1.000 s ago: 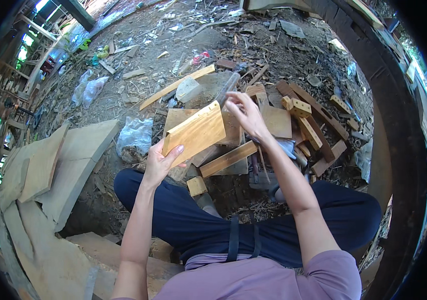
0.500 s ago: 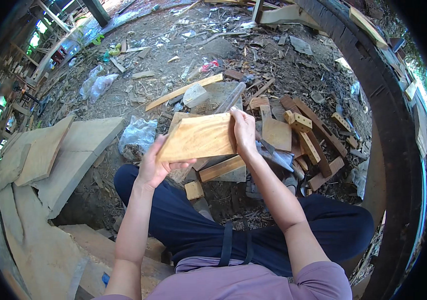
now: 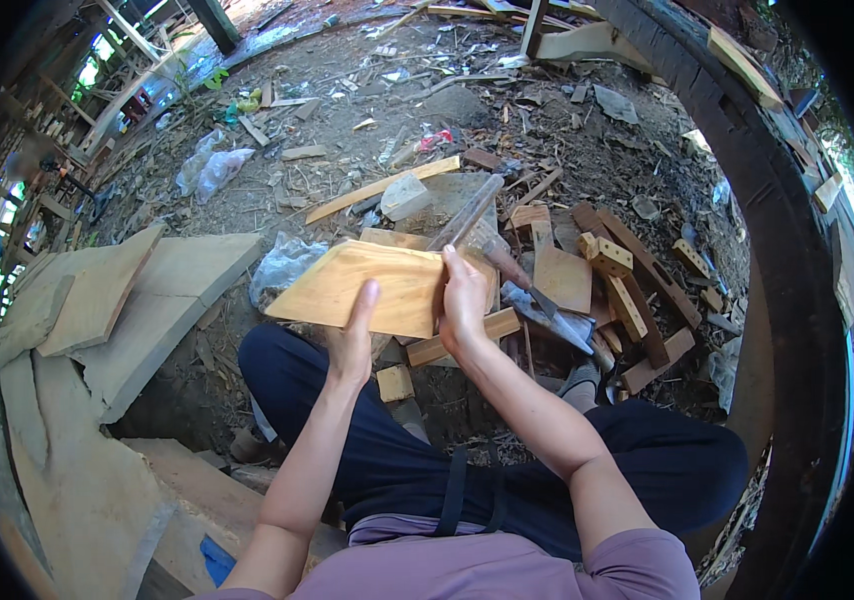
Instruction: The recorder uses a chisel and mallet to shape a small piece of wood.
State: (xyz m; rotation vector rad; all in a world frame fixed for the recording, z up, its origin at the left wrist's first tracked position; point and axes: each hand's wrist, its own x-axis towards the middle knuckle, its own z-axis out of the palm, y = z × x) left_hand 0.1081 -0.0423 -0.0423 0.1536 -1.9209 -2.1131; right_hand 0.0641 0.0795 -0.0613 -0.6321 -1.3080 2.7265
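Observation:
Above my lap I hold a flat pale wooden board (image 3: pixel 372 285), slanted to a point at its left end. My left hand (image 3: pixel 352 335) grips its lower edge, thumb laid up over the near face and the fingers hidden behind. At the right end my right hand (image 3: pixel 462 300) is closed round the edge, thumb on top. Just beyond the board lies a long greyish-brown bar (image 3: pixel 467 212), tilted up to the right. A tool with a brown handle and a dark narrow blade (image 3: pixel 544 303) rests right of my right hand.
Wood offcuts (image 3: pixel 562 275) and a block with holes (image 3: pixel 607 255) lie in a pile at the right. Large planks (image 3: pixel 167 290) are stacked at the left. Plastic bags (image 3: pixel 287 262) lie beyond my knee. A dark curved beam (image 3: pixel 797 250) stands along the right side.
The board has shifted left and a little down, its pointed end swinging outward. My left hand has moved right along its lower edge, the thumb now on the near face.

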